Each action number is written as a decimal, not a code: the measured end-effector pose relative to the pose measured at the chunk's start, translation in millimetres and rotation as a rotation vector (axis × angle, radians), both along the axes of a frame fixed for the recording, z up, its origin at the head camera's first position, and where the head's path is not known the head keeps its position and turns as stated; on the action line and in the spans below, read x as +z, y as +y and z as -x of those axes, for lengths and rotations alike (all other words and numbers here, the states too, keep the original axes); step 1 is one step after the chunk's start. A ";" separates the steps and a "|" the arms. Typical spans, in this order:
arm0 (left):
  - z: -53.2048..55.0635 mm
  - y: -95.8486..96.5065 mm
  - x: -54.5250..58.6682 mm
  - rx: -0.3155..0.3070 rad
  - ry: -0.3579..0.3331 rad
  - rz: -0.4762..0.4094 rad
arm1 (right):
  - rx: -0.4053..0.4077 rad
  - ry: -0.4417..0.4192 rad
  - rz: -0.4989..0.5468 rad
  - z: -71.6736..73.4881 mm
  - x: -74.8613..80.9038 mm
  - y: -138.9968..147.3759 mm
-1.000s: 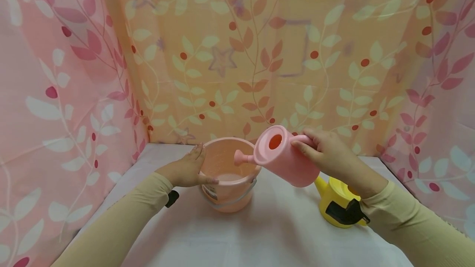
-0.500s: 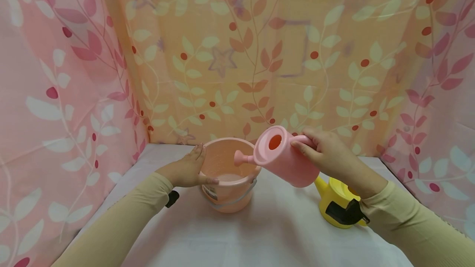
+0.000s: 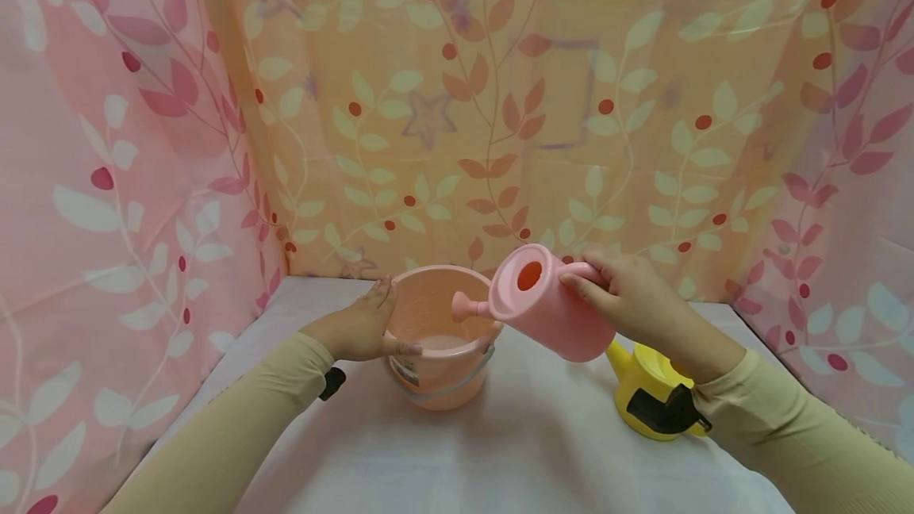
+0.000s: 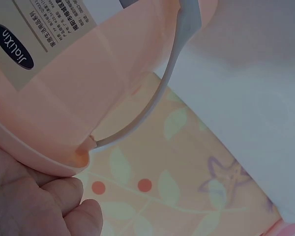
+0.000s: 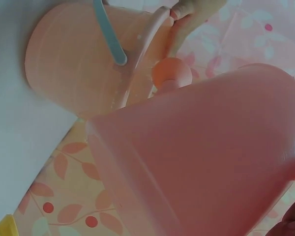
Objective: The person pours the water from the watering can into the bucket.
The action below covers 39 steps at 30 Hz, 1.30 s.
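Observation:
A peach bucket with a grey handle stands on the white surface, tilted slightly in the wrist views. My left hand holds its left rim, thumb along the front edge and fingers at the side. In the left wrist view, bent fingers lie against the rim. My right hand grips the handle of a pink watering can, raised and tipped left. The can's sprinkler spout reaches over the bucket's opening. No water shows coming out. The right wrist view has the can's body covering part of the bucket.
A yellow watering can stands on the right, partly behind my right wrist. Leaf-patterned cloth walls the back and both sides. White cloth covers the surface. A label marks the bucket's side.

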State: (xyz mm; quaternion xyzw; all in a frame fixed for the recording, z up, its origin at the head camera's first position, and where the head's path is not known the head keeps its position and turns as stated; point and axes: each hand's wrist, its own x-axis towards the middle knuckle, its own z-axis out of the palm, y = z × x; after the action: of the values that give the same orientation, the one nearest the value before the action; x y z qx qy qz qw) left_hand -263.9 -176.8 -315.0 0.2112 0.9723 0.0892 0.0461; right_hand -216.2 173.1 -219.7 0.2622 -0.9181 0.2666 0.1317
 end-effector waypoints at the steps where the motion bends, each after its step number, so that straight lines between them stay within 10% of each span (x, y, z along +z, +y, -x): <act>1: 0.0 -0.1 0.2 -0.002 0.000 -0.006 | 0.001 0.000 0.003 0.0 -0.1 0.1; 39: -0.6 1.0 1.6 -0.007 -0.004 0.006 | 0.013 0.021 -0.014 -1.1 2.5 0.9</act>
State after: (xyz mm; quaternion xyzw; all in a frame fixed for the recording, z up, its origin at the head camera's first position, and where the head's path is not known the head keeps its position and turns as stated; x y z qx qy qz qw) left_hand -263.3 -175.8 -313.4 0.2142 0.9717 0.0867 0.0489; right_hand -215.1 174.0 -217.2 0.2717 -0.9168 0.2583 0.1376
